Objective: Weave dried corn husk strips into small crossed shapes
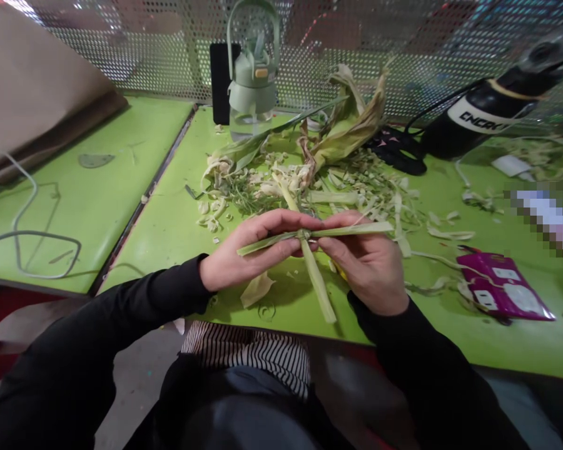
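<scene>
My left hand [248,253] and my right hand [368,262] meet above the green table [169,231], both pinched on crossed corn-husk strips [309,240]. One strip runs level between the hands. Another hangs down from the knot toward the table's front edge. Both sleeves are black. Beyond my hands lies a heap of corn husks and scraps [309,169].
A pale green water bottle [252,75] and a black phone [220,81] stand at the back by the perforated metal wall. A black bottle [488,115] lies at the right, a purple packet [502,284] nearer. A grey cable [32,240] and brown paper [32,87] sit left.
</scene>
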A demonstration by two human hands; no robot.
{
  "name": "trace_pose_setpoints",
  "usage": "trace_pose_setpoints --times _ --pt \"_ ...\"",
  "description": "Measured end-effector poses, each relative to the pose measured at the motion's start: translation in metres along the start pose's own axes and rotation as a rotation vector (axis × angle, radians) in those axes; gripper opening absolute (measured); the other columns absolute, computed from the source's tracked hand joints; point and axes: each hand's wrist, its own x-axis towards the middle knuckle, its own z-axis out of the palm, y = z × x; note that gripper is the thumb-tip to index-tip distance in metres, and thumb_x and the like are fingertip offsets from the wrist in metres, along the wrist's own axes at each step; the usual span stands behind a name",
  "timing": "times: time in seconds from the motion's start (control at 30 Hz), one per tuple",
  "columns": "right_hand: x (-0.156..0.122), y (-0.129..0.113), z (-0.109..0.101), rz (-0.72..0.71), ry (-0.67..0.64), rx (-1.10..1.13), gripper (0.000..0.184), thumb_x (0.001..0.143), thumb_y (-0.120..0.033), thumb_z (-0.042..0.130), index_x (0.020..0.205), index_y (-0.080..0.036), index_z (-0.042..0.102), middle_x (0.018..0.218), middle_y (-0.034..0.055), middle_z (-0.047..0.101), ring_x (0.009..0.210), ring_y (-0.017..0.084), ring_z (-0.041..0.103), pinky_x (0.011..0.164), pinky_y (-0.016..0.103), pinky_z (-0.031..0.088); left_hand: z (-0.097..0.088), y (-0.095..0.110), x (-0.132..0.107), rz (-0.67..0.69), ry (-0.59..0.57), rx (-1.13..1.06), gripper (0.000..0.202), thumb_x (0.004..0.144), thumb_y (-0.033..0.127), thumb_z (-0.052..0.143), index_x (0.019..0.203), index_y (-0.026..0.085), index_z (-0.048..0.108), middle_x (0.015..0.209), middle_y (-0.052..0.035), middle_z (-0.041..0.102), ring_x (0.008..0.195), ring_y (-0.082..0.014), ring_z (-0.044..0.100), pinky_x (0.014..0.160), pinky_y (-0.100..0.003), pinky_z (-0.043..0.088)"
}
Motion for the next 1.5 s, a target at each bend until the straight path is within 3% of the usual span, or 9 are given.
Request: trace_pose_setpoints --times 0.17,0.3,0.5,0.73,0.87,0.97,1.07,1.2,1.5 --pt "0.0 0.005 -0.002 -0.061 -0.003 -0.001 0.008 0.088 -0.038 0.071 0.089 -0.031 0.075 0.086 0.0039 0.064 0.083 0.022 0.062 0.075 0.04 0.052 0.002 -0.003 -0.001 -0.008 0.019 0.013 0.022 0.093 0.023 0.065 0.113 0.015 0.068 0.113 -0.0086 0.074 0.098 -0.0145 0.073 0.09 -0.025 0.059" --pt "-0.003 0.004 0.004 0.102 0.015 0.215 0.019 0.09 -0.041 0.068 0.08 -0.026 0.074 0.081 0.0022 0.062 0.067 0.015 0.054 0.063 0.033 0.048 0.006 -0.005 -0.002 0.004 0.02 0.048 0.024 0.09 0.026 0.069 0.11 0.014 0.069 0.11 -0.0092 0.075 0.099 -0.0157 0.073 0.089 -0.025 0.059" --pt "-0.004 -0.003 0.008 0.369 0.019 0.367 0.035 0.074 -0.056 0.08 0.069 -0.022 0.07 0.065 -0.0012 0.056 0.059 0.011 0.048 0.054 0.026 0.043 0.008 -0.003 -0.006 0.064 -0.039 0.141 0.018 0.091 0.024 0.067 0.106 0.014 0.071 0.1 -0.008 0.077 0.083 -0.012 0.075 0.08 -0.019 0.06" --pt "-0.007 -0.004 0.006 0.353 -0.025 0.324 0.038 0.076 -0.057 0.078 0.068 -0.021 0.069 0.063 -0.0022 0.049 0.055 0.009 0.041 0.045 0.024 0.033 0.01 -0.002 -0.014 0.087 -0.108 0.289 0.019 0.094 0.021 0.062 0.107 0.012 0.071 0.094 -0.0086 0.079 0.08 -0.0131 0.076 0.077 -0.019 0.06" --pt "-0.008 -0.003 0.008 0.339 -0.065 0.32 0.036 0.079 -0.054 0.076 0.07 -0.02 0.068 0.064 -0.0028 0.05 0.056 0.009 0.044 0.047 0.023 0.034 0.011 -0.002 -0.016 0.109 -0.129 0.346 0.017 0.093 0.022 0.063 0.105 0.012 0.07 0.094 -0.0083 0.079 0.079 -0.0131 0.077 0.075 -0.017 0.06" --pt "-0.007 -0.001 0.009 0.277 -0.01 0.302 0.033 0.084 -0.051 0.072 0.071 -0.021 0.067 0.061 -0.0042 0.049 0.054 0.008 0.042 0.05 0.023 0.037 0.012 -0.003 -0.014 0.09 -0.126 0.226 0.019 0.094 0.02 0.061 0.111 0.013 0.067 0.1 -0.0088 0.078 0.088 -0.0132 0.076 0.081 -0.018 0.059" --pt "-0.007 0.004 0.009 0.192 0.07 0.28 0.028 0.088 -0.051 0.068 0.078 -0.024 0.069 0.066 -0.0033 0.057 0.056 0.01 0.047 0.054 0.026 0.043 0.013 -0.005 -0.009 0.004 -0.011 -0.05 0.017 0.095 0.022 0.062 0.11 0.018 0.056 0.107 -0.0062 0.074 0.095 -0.013 0.074 0.087 -0.022 0.06" --pt "-0.01 0.011 0.009 0.111 0.148 0.257 0.022 0.088 -0.049 0.069 0.086 -0.027 0.073 0.074 -0.0017 0.064 0.061 0.011 0.052 0.059 0.027 0.046 0.01 -0.011 0.0 -0.061 0.112 -0.306 0.034 0.086 0.025 0.075 0.095 0.022 0.042 0.093 0.0022 0.068 0.083 -0.01 0.074 0.08 -0.02 0.06" --pt "-0.008 0.016 0.009 0.038 0.133 0.262 0.015 0.087 -0.043 0.072 0.091 -0.028 0.075 0.077 -0.0019 0.07 0.06 0.01 0.055 0.053 0.025 0.045 -0.004 -0.019 0.008 -0.243 -0.02 -0.459 0.032 0.077 0.016 0.082 0.103 0.016 0.062 0.099 -0.0027 0.072 0.087 -0.0121 0.073 0.088 -0.026 0.059"
